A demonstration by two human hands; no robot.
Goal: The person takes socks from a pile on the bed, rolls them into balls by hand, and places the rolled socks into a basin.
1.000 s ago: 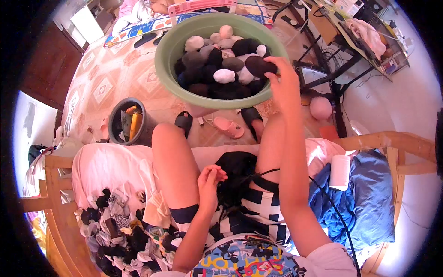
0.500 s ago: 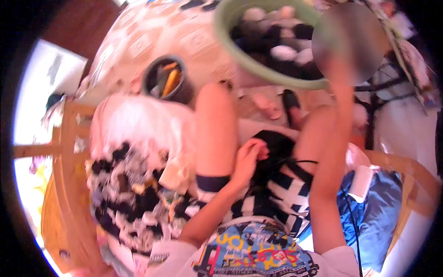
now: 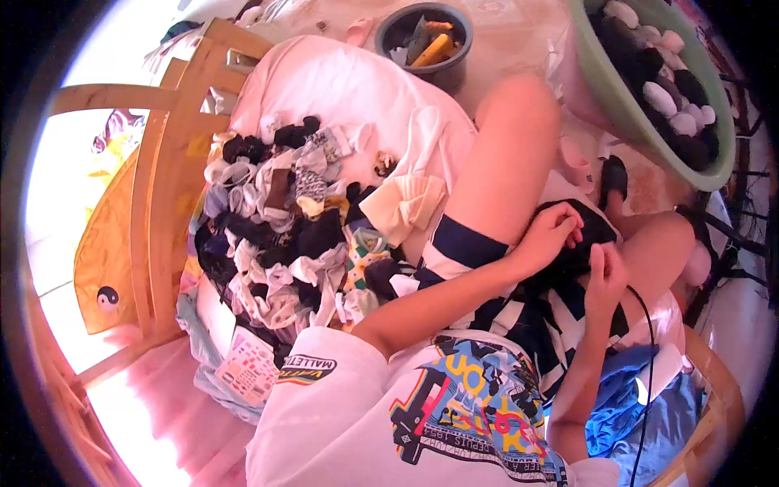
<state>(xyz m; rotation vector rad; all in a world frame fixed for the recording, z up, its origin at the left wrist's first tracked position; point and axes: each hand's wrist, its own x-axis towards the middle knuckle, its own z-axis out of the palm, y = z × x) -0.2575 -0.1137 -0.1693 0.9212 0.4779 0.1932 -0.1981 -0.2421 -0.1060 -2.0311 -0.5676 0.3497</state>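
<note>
Over my lap, my left hand (image 3: 555,235) has its fingers curled in, with nothing seen in it. My right hand (image 3: 607,269) is close by on the right, fingertips drawn together and empty as far as they show. The two hands are apart. Beneath and between them lies a black cloth (image 3: 573,213). On the bed to the left is a loose heap of socks (image 3: 280,227) in black, white, grey and patterns. At the upper right, a green basin (image 3: 714,174) holds rolled sock balls (image 3: 660,99), mostly black, grey and white.
A grey bucket (image 3: 444,73) with yellow items stands beyond the pink-covered bed (image 3: 341,73). Wooden rails (image 3: 154,211) flank the left side. Blue fabric (image 3: 621,398) and a white roll (image 3: 665,369) lie at lower right, near a dark cord (image 3: 651,365).
My right hand has come back from the basin to my lap, and the dark sock ball is no longer in it. The view has swung left toward the sock heap.
</note>
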